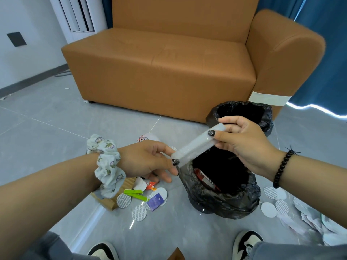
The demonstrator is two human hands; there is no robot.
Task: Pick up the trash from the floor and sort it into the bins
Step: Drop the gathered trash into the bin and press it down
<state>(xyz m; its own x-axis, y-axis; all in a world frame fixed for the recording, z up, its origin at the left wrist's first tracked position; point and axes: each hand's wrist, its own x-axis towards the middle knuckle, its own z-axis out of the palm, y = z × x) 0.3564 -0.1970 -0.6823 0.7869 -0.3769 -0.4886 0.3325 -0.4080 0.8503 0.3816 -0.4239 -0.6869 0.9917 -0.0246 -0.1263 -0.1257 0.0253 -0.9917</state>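
A clear plastic wrapper [197,145], long and tube-like, hangs slanted over the near bin [225,199]. My left hand [150,160] pinches its lower end and my right hand [244,141] pinches its upper end. The near bin has a black liner and holds a red packet [204,180]. A second black-lined bin [262,113] stands behind it by the sofa. Floor trash lies below my left hand: white round pads [139,212], a green strip [134,192], a purple sachet [156,200], an orange wrapper [151,184] and a cardboard piece [109,202].
A brown sofa [169,68] fills the back. More white pads and crumpled paper [300,211] lie on the grey floor at the right. My two shoes [246,243] are at the bottom edge. Blue curtains hang at the far right.
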